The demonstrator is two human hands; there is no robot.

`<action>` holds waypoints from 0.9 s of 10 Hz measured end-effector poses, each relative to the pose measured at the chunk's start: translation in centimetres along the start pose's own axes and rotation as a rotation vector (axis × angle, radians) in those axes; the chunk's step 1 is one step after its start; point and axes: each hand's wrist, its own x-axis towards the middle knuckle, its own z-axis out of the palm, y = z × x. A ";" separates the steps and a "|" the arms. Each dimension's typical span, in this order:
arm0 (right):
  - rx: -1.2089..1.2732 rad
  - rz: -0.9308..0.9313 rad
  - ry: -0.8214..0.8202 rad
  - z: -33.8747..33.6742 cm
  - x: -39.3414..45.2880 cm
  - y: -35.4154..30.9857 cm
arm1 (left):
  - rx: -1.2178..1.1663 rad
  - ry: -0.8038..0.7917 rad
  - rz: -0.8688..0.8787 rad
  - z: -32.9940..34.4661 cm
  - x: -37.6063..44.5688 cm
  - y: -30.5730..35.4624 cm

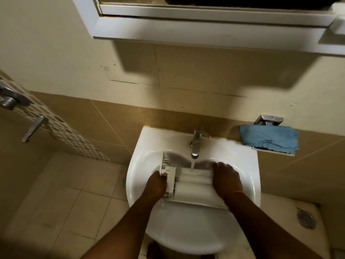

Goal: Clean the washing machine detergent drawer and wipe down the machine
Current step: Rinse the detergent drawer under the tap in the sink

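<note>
Bathroom sink (134, 184) stage: my left hand (155, 184) grips the detergent drawer (194, 181) at one end, right hand (226, 179) curls over the other, tap (196, 144) running on it. Rinsing's underway; blue cloth (269, 140) untouched, machine wipe-down still left, I'd say.

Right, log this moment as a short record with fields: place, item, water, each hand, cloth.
place: white sink on a tiled wall
item: white detergent drawer lying across the basin
water: running from the tap onto the drawer
left hand: left hand grips the drawer's left end
right hand: right hand grips the drawer's right end
cloth: blue cloth on a small shelf to the right of the tap, untouched
</note>
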 end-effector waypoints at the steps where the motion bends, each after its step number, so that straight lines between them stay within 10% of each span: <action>1: 0.075 -0.206 0.007 0.3 -0.5 -6.3 | -0.008 -0.007 0.009 0.0 0.1 0.0; 2: 0.365 -0.192 -0.090 0.8 -0.4 -8.3 | -0.004 -0.003 0.008 0.0 0.1 0.0; 4: 1.632 0.643 -0.314 -3.3 3.6 -6.7 | -0.029 0.019 0.011 0.4 0.1 0.2; 5: 1.829 0.581 -0.572 -3.7 2.8 -8.9 | -0.047 0.023 -0.008 0.5 0.1 0.0; 6: 0.792 -0.139 -0.426 -2.0 0.1 -8.4 | -0.064 0.023 -0.005 0.6 0.1 -0.1; 7: 0.289 -0.282 -0.221 -0.8 -1.7 -4.8 | -0.096 0.022 -0.011 0.6 0.2 -0.1; 9: 0.466 0.037 -0.115 -2.2 -0.6 -4.3 | -0.085 0.035 0.014 0.5 0.2 0.0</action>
